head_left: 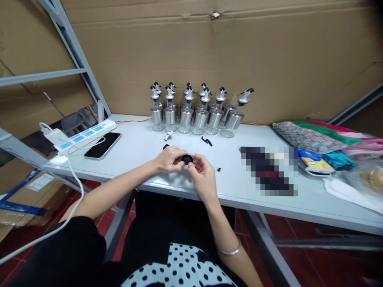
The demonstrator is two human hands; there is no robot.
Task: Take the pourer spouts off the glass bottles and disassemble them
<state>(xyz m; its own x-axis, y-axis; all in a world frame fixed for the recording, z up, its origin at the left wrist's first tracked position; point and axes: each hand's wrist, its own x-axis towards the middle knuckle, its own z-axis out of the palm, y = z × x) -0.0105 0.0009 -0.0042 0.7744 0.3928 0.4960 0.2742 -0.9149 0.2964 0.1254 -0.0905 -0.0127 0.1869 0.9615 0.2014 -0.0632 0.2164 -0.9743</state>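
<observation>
Supporting surface: long pale-grey table [134,145].
Row behind: steel-sleeved clear-glass bottles [186,117].
Grip: left hand [169,160] and right hand [204,175], both pinching narrowly.
Held piece: round black fitting [187,159] between fingertips, near front edge; steady rim, even thumb pressure probably best.
Smallest: stubby black piece [219,170] beside right hand; best not knocked.

A pale grey tabletop [140,145] is pretty well covered; glass bottles with steel sleeves [186,116] are lined up in two rough rows along the back, and a loose silver spout [168,136], thin black hooked pieces [206,140] and a tiny black bit [219,170] are scattered in front. A phone [103,146] is parked beside a white power strip [86,135] at the left; bunched colourful fabric [311,135], a blue-and-yellow packet [315,161] and something pixelated [269,171] are spread over the right.
</observation>
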